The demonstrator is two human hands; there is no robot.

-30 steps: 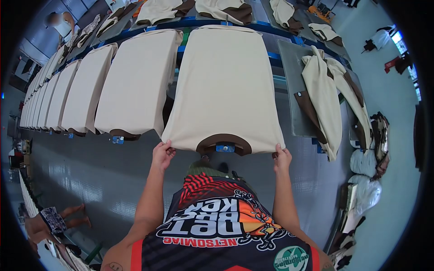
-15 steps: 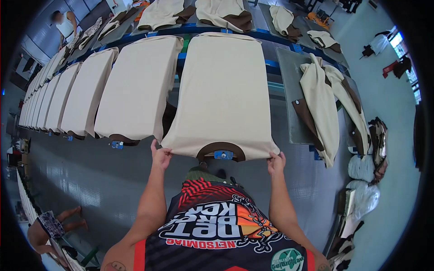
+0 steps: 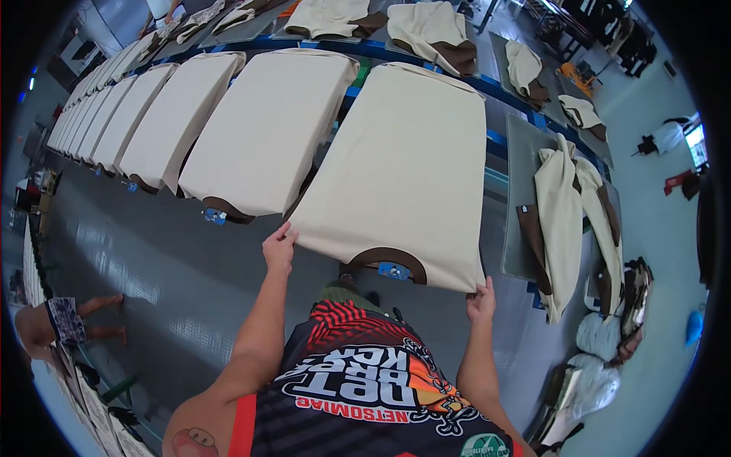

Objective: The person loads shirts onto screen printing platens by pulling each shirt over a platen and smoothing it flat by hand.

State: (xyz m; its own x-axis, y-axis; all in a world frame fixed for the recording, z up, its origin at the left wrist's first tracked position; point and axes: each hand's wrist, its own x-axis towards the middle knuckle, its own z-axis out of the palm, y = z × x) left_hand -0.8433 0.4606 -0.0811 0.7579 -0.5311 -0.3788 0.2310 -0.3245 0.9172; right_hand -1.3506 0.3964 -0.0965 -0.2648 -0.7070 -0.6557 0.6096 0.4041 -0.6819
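Note:
A cream shirt (image 3: 403, 167) with a brown neckband (image 3: 392, 255) is stretched flat over a board directly in front of me. Its near left corner is pinched between the closed fingers of my left hand (image 3: 279, 250). My right hand (image 3: 480, 300) grips the near right corner, thumb and fingers together. Inside the neckband's curve shows a blue clamp-like fitting (image 3: 394, 271) at the board's end. To the left, a second cream shirt (image 3: 263, 129) covers the neighbouring board, close to my left hand but apart from it.
A row of covered boards (image 3: 156, 122) runs away to the left. On the right, a bare-edged grey board (image 3: 521, 228) carries a loose cream and brown garment (image 3: 563, 206). Plastic-wrapped bundles (image 3: 598, 335) lie at right. Another person (image 3: 61, 324) bends at lower left.
My view has turned left, so the boards appear shifted right and tilted. Both hands still hold the shirt's near corners.

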